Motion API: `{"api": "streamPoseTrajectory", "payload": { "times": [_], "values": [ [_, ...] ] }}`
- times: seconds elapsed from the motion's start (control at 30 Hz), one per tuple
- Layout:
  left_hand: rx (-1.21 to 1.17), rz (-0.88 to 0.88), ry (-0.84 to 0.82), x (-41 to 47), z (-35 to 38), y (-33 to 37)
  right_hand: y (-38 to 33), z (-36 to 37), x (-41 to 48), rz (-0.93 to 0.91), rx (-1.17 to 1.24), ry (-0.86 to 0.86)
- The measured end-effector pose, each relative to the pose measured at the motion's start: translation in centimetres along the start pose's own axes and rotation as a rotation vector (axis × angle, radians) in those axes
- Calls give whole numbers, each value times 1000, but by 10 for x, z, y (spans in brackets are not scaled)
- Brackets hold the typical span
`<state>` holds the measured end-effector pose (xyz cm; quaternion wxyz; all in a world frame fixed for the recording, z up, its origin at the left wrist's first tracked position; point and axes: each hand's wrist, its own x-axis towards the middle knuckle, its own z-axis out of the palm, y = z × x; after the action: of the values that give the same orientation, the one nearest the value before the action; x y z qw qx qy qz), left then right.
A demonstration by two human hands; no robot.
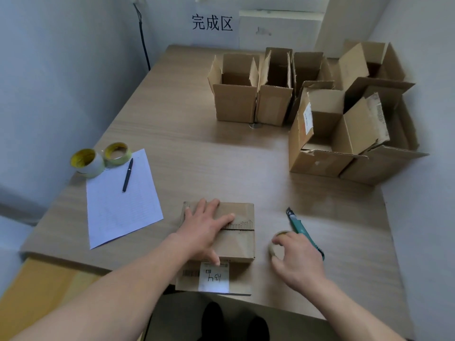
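Note:
A small closed cardboard box (242, 232) sits at the near edge of the wooden table (184, 148), with a white label (214, 279) on its front face. My left hand (206, 230) lies flat on the box top, fingers spread and straight. To the right, my right hand (298, 259) curls its fingers round a small roll of tape (277, 244) lying on the table. A green utility knife (304, 231) lies just beyond that hand, partly hidden by it.
A sheet of paper (123, 203) with a black pen (128, 174) lies at the left, beside two yellow-cored tape rolls (101, 158). Several open cardboard boxes (307, 107) stand at the back right. A wall sign with characters (212, 22) hangs behind.

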<state>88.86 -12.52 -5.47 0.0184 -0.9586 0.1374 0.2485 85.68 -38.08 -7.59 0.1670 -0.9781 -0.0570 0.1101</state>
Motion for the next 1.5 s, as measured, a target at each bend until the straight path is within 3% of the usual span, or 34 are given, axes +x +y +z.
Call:
{"api": "streamPoseTrajectory", "payload": {
  "times": [0.13,0.23,0.3,0.47,0.63,0.83,1.0,1.2,1.5],
  "values": [
    [-2,12,-16,-3,-2,0,45,12,-15,-237,-303,-147],
    [1,19,-43,-5,-5,0,60,20,-10,-303,-300,-143],
    [2,25,-63,-6,-5,-2,58,19,-7,-286,-119,-72],
    [-14,84,-34,-3,-3,-14,-3,-23,3,-20,713,-52],
    [-89,205,39,4,2,-37,-64,-31,20,-143,954,-83],
    [-438,202,125,-3,20,-53,-94,-4,38,-124,881,-110],
    [-1147,107,57,5,-13,-64,-104,-4,48,-163,822,-109],
    [-1297,60,-24,17,-20,-53,-110,-9,54,-241,791,-152],
    [-1517,27,108,8,-14,-53,-104,-3,57,-278,764,-128]
  ]
}}
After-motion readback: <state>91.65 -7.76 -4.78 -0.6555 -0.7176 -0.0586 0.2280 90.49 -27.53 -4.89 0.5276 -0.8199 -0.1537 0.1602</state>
